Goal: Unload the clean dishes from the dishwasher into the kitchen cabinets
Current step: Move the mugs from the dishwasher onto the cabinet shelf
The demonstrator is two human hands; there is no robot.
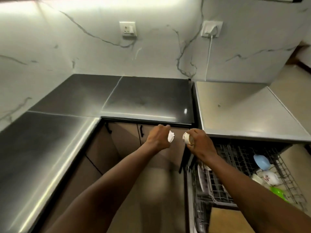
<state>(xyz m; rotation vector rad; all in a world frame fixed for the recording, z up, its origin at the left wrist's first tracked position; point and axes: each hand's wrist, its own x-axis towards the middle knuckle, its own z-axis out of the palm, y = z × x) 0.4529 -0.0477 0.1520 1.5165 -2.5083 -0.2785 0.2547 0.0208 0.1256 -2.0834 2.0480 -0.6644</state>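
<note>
Both hands reach out just below the dark bench edge. The left hand has its fingers closed round a small white piece; the right hand grips a patterned cup. More dishes sit in the dishwasher rack at near right.

Beyond the hands, a dark tabletop of polished, glossy stone is seen; the wall behind is smooth veined marble (softly reflective). Right of the hands, a coated wire rack holds a glossy plastic-looking blue bowl.
</note>
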